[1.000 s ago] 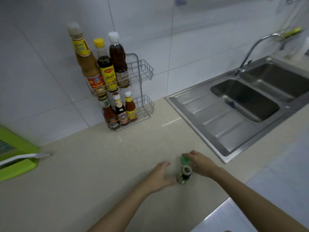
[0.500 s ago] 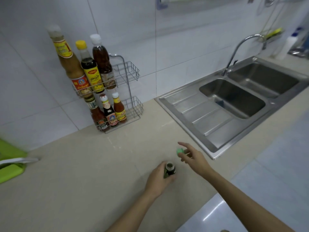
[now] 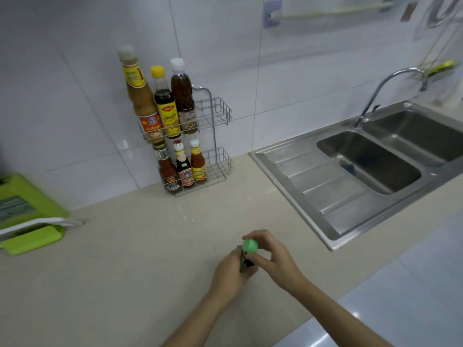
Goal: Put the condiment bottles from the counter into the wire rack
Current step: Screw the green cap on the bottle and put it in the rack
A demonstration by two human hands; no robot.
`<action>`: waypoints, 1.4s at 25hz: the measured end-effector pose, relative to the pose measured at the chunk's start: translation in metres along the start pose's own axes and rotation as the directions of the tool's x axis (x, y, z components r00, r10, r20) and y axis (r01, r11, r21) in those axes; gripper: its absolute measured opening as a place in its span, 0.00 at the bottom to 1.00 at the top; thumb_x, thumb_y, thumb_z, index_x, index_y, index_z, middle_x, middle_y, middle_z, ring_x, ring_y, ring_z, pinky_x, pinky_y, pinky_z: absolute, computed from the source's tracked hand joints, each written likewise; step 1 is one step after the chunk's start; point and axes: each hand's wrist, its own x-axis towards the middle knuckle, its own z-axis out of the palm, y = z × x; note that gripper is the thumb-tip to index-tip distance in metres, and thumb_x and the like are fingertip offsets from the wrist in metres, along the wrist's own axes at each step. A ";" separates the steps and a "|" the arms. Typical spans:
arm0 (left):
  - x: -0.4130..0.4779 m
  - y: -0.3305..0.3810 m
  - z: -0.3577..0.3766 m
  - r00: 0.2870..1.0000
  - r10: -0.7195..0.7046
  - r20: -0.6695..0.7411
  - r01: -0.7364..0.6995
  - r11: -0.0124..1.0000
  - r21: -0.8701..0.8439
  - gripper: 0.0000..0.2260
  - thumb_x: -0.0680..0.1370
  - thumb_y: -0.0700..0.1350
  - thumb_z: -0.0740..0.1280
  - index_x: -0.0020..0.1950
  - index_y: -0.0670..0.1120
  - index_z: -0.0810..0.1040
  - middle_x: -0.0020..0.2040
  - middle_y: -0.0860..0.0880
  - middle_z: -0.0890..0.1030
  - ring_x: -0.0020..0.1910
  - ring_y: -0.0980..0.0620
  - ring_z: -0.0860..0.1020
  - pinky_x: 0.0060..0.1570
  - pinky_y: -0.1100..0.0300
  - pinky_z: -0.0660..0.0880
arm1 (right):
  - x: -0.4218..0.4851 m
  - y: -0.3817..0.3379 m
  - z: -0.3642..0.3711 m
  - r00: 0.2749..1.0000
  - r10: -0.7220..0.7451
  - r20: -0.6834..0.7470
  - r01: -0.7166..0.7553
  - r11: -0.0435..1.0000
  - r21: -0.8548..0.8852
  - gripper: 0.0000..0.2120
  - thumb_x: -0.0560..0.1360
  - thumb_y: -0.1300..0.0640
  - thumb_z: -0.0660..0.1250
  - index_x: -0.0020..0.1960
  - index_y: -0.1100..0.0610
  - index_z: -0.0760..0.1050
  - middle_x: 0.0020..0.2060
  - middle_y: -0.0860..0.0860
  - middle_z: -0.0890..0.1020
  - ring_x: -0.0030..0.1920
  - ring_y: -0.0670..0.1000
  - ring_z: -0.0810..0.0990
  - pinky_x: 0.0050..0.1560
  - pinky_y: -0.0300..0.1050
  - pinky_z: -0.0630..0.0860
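A small dark bottle (image 3: pixel 245 264) stands on the beige counter (image 3: pixel 140 246) near its front edge. My left hand (image 3: pixel 231 272) wraps around the bottle's body. My right hand (image 3: pixel 271 259) pinches its green cap (image 3: pixel 250 245) on top of the neck. The two-tier wire rack (image 3: pixel 215 136) stands against the tiled wall, far behind my hands. Three tall bottles fill the left of its upper tier, among them a yellow-capped one (image 3: pixel 165 103). Three small sauce bottles (image 3: pixel 184 166) sit in the lower tier. The right end of both tiers holds nothing.
A steel double sink (image 3: pixel 375 159) with a drainboard and a curved tap (image 3: pixel 383 91) takes up the right side. A green plastic item with a white handle (image 3: pixel 27 216) lies at the left edge. A lighter surface (image 3: pixel 400 296) runs below the counter's front.
The green cap, held apart from the open bottle half a second ago, now sits on the neck under my right fingers. My left hand keeps its grip on the bottle.
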 end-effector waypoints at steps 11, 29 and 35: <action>-0.002 -0.001 -0.004 1.000 -0.001 0.025 0.000 0.998 0.068 0.15 0.73 0.50 0.68 0.58 0.48 0.74 0.51 0.50 0.82 0.50 0.49 0.80 0.48 0.54 0.76 | -0.002 0.011 0.005 0.989 -0.121 0.086 0.141 0.947 -0.289 0.16 0.72 0.60 0.71 0.58 0.52 0.73 0.55 0.44 0.80 0.54 0.43 0.79 0.55 0.47 0.77; -0.018 -0.004 -0.018 0.996 -0.083 0.045 0.076 0.987 0.141 0.16 0.73 0.52 0.66 0.58 0.49 0.72 0.53 0.48 0.82 0.51 0.45 0.80 0.46 0.53 0.75 | -0.016 0.008 0.029 0.993 -0.118 -0.010 0.089 0.802 -0.591 0.14 0.72 0.52 0.71 0.51 0.56 0.69 0.50 0.50 0.73 0.44 0.51 0.76 0.36 0.47 0.76; -0.023 -0.009 -0.017 0.997 -0.067 0.034 0.062 0.989 0.135 0.16 0.73 0.53 0.66 0.58 0.48 0.72 0.48 0.49 0.82 0.48 0.46 0.80 0.44 0.54 0.74 | -0.014 0.000 0.025 0.979 -0.145 0.144 0.200 0.828 -0.524 0.15 0.76 0.55 0.65 0.63 0.52 0.71 0.59 0.48 0.76 0.53 0.50 0.79 0.50 0.48 0.78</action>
